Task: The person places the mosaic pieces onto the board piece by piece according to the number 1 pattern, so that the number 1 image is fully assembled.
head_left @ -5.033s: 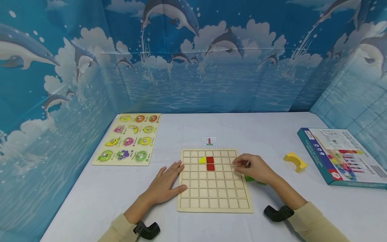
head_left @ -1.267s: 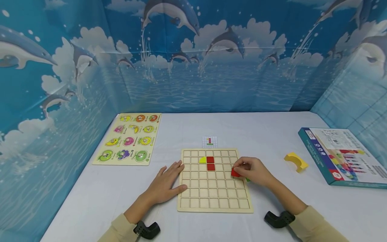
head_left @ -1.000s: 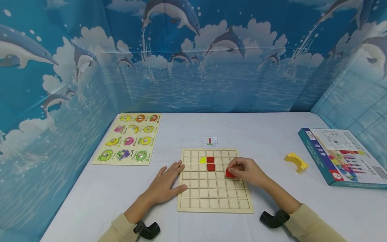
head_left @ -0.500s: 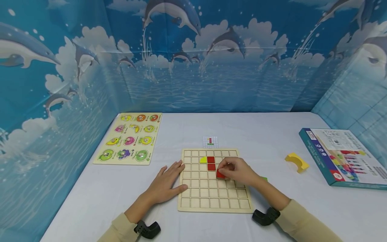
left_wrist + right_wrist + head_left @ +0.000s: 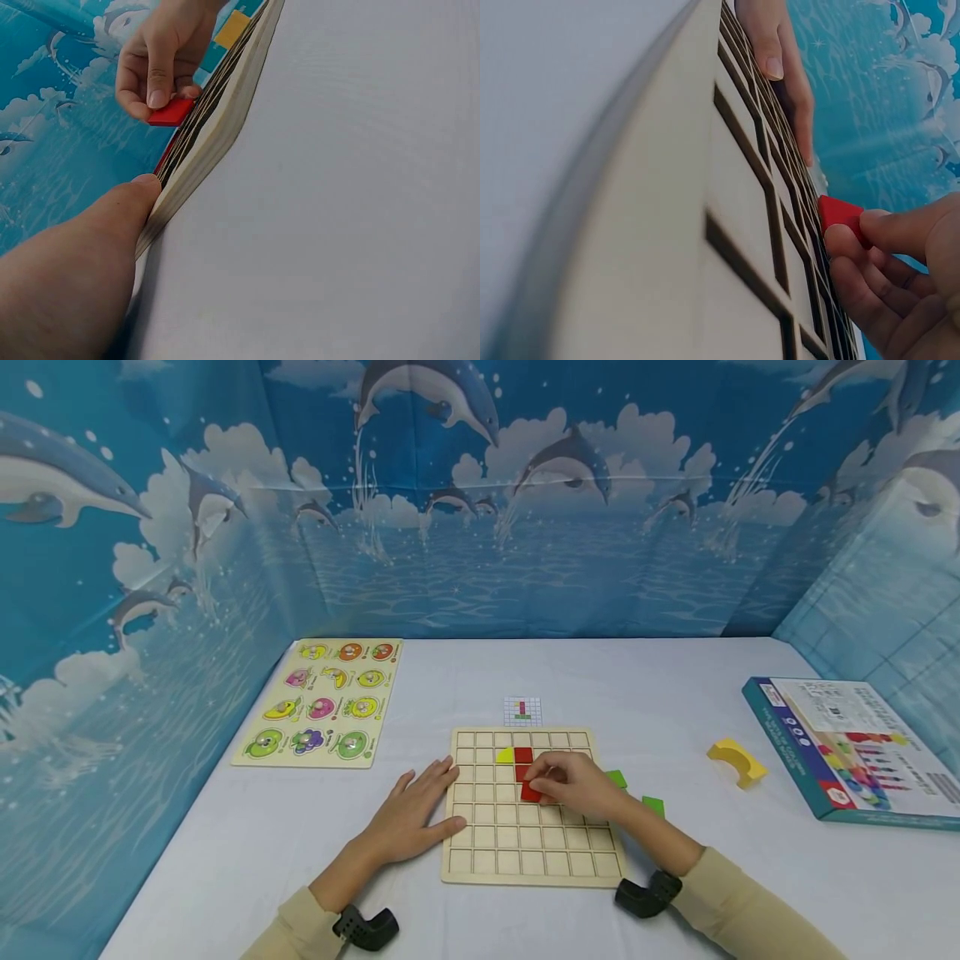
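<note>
A wooden grid board [image 5: 519,862] lies in the middle of the table. My right hand [image 5: 573,783] pinches a red square tile [image 5: 530,792] between thumb and fingers, close over the grid just below two red tiles [image 5: 522,755] set one under the other. Left of the upper one sits a yellow rounded tile [image 5: 506,756]. In the right wrist view the pinched tile [image 5: 840,214] is tilted, one edge right at the grid. My left hand [image 5: 408,818] lies with fingers spread on the board's left edge, its thumb [image 5: 142,187] on the rim in the left wrist view.
Two green tiles [image 5: 653,807] lie right of the board, partly behind the right arm. A small patterned card [image 5: 522,711] lies beyond the board. Farther out are a fruit puzzle board [image 5: 330,697], a yellow arch block [image 5: 737,763] and a flat box [image 5: 855,752].
My right hand has picked up a red tile and carried it leftward across the board to below the two red ones. Both green tiles now show. The left hand has stayed put.
</note>
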{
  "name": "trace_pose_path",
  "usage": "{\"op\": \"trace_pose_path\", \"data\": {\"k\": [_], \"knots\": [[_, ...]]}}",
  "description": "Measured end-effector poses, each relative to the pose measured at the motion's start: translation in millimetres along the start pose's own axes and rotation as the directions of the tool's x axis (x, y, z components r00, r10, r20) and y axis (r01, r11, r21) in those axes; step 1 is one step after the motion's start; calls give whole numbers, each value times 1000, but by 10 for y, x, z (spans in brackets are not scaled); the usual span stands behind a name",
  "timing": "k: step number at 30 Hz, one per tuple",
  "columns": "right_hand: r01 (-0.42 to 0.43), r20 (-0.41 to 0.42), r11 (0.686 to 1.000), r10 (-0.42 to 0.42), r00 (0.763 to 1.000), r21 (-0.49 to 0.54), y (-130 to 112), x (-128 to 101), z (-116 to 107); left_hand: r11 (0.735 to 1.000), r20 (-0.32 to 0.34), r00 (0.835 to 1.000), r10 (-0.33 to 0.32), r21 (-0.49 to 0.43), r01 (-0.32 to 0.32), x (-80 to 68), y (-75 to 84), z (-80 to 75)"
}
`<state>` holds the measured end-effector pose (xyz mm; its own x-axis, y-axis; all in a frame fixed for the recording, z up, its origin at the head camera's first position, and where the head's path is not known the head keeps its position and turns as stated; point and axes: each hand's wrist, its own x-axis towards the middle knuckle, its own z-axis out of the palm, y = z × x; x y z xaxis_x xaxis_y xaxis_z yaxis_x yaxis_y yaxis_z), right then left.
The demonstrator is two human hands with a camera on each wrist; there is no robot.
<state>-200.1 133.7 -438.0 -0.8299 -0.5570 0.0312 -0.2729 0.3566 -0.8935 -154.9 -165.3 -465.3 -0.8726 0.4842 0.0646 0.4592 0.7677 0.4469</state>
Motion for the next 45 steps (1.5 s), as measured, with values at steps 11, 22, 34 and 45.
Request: {"op": "trace_pose_path", "data": {"k": [11, 22, 34, 45], "knots": [[-3, -17, 998, 1, 1000, -66, -31, 20, 58, 1000, 0, 1000, 5, 1, -5, 6, 1, -1], [40, -62, 974, -56, 997, -224, -43, 18, 80, 1000, -4, 1000, 9, -3, -9, 4, -5, 2], [46, -57, 968, -62, 996, -246, -12, 26, 87, 1000, -5, 1000, 11, 3, -11, 5, 0, -3], [78, -72, 955, -103, 992, -285, 5, 22, 111, 1000, -5, 1000, 9, 3, -8, 4, 2, -4]]}}
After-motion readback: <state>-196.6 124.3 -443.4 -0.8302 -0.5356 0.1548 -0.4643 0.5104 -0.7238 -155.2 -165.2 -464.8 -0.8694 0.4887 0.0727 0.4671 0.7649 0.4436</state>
